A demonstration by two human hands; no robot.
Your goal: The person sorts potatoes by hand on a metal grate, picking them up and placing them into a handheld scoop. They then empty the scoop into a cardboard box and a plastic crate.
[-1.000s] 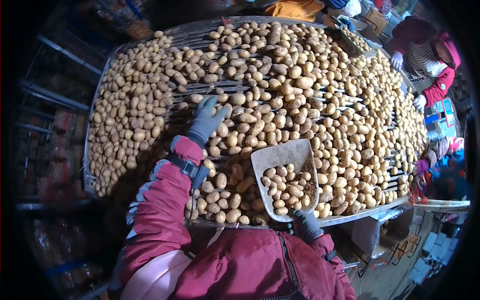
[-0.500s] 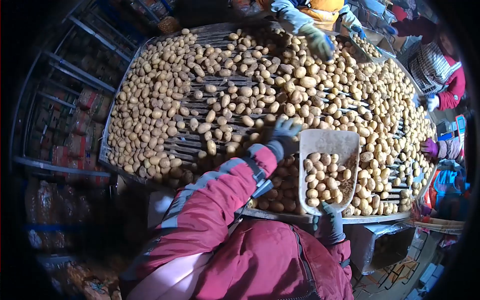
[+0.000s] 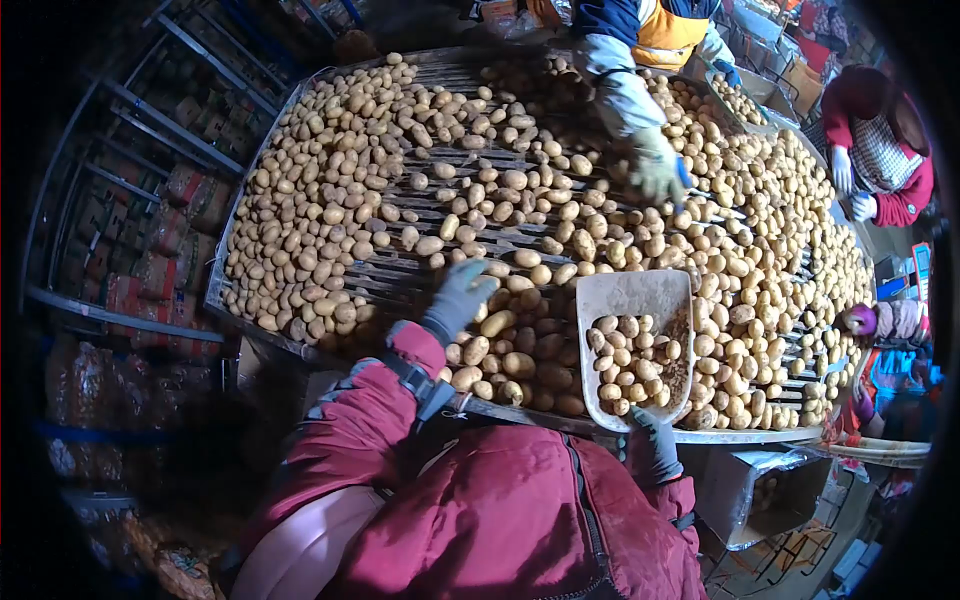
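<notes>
The right hand (image 3: pixel 655 450) grips the scoop (image 3: pixel 633 291) at its near end, long axis running ahead; loose potatoes (image 3: pixel 495 322) lie just right of the left hand (image 3: pixel 460 297), its fingers extended, unclenched.

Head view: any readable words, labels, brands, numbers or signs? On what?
None can be read.
Stacked packages at left: too blurred to read.
Red-edged panel at far right: too small to read.
White scoop: no text visible.
</notes>
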